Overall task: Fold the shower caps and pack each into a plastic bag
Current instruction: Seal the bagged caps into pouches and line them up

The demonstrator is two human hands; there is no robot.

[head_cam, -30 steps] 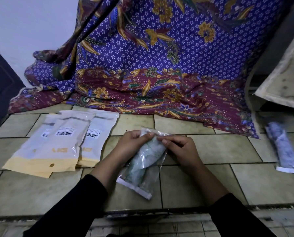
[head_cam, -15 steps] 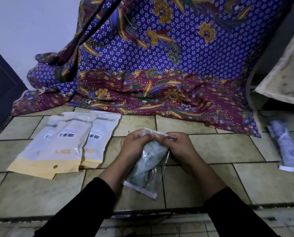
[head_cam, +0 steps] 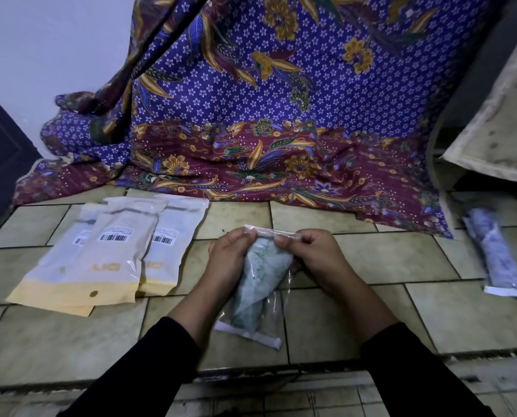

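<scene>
Pinching the bag (head_cam: 277, 308) mouth between them, the left hand (head_cam: 230, 260) and right hand (head_cam: 314, 257) have the cap (head_cam: 263, 266) inside. Cap bulging near the top could stop the seal closing, or slick film could slip.

Three flat white-and-yellow plastic packets (head_cam: 112, 257) at centre left each carry a white barcode label (head_cam: 113, 237), its print too small to read. Their gold logo letters (head_cam: 106, 267) are blurred.
</scene>
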